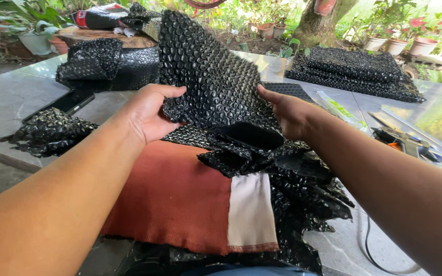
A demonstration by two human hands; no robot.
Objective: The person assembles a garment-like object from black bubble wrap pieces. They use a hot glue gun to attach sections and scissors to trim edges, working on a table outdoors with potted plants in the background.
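A sheet of black bubble wrap (205,71) stands raised in front of me, its upper edge tilted away. My left hand (149,112) grips its left edge and my right hand (287,112) grips its right edge. Below the hands lie crumpled black bubble wrap pieces (282,179) on top of a rust-orange cloth (170,199) with a white band (249,214) at its right end. The cloth lies on the grey stone table (6,102) close to me.
A stack of folded black bubble wrap (354,71) sits at the back right, a roll (108,64) at the back left, scraps (47,133) and a black phone (67,102) to the left. A glue gun (405,140) and cable (374,250) lie right. Potted plants stand behind.
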